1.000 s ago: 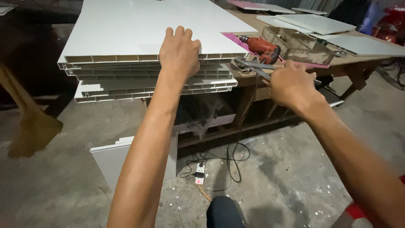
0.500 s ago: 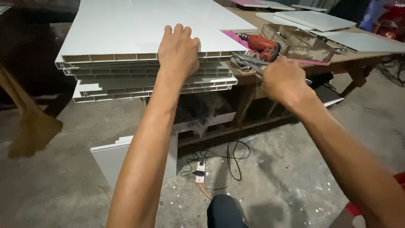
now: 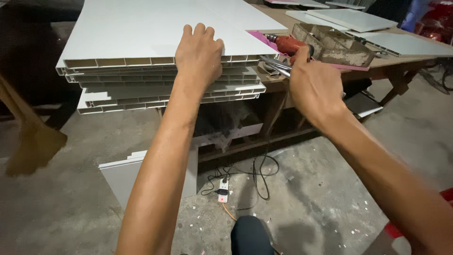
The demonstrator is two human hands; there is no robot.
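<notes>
I am pressing my left hand flat on the near edge of the top panel, fingers spread, while my right hand is closing around the metal tool just right of the stack, so I should be keeping the panel steady.

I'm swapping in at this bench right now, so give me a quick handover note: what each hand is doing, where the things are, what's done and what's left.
Left hand: palm down on the front edge of the top white hollow panel, fingers over its face, pressing rather than gripping.
Right hand: closed around a metal hand tool at the bench edge; its kind cannot be told.
Things: the panel stack lies on the wooden bench; a red power drill lies just beyond the right hand on a pink sheet; a power strip lies on the floor.
Done: panels stacked, tool in hand.
Left: no cut or mark shows on the top panel.
</notes>
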